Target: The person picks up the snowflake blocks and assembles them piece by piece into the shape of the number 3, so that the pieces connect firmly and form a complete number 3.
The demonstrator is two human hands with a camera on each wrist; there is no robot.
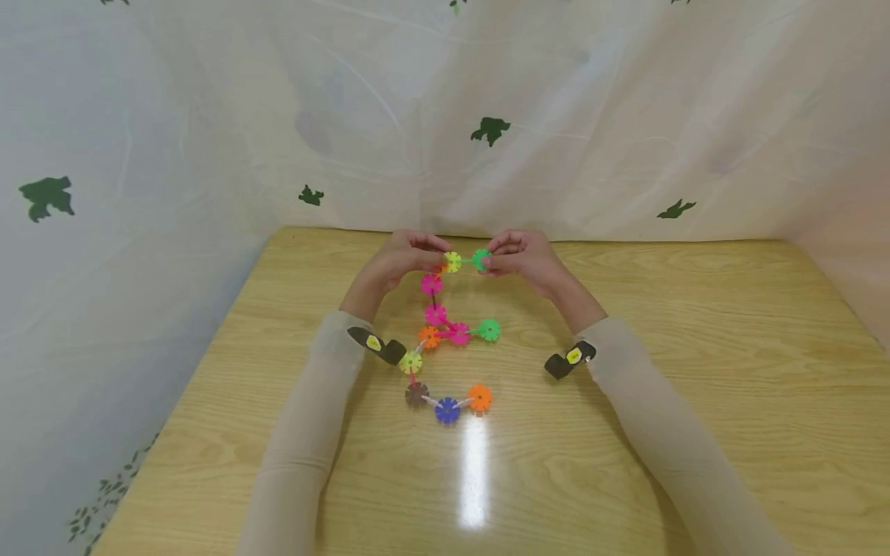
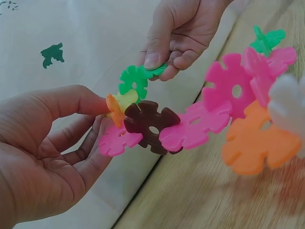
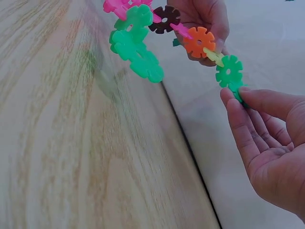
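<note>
A chain of interlocking plastic snowflake discs (image 1: 435, 314) in several colours runs down the table in the head view, shaped like an E. Near its far end, my left hand (image 1: 406, 259) pinches the orange disc (image 2: 114, 110) between thumb and fingers, beside a yellow disc (image 1: 453, 262). My right hand (image 1: 524, 259) grips the outermost green disc (image 2: 155, 71), which is slotted into another green disc (image 3: 229, 70). Pink discs (image 2: 234, 90) and a brown disc (image 3: 165, 19) follow below. The near row ends in a blue disc (image 1: 447, 410) and an orange disc (image 1: 480, 398).
The wooden table (image 1: 626, 463) extends on both sides of the chain. Right behind the hands hangs a pale curtain (image 1: 417, 139) with green leaf shapes, meeting the table's far edge. Each wrist carries a black strap camera (image 1: 572, 359).
</note>
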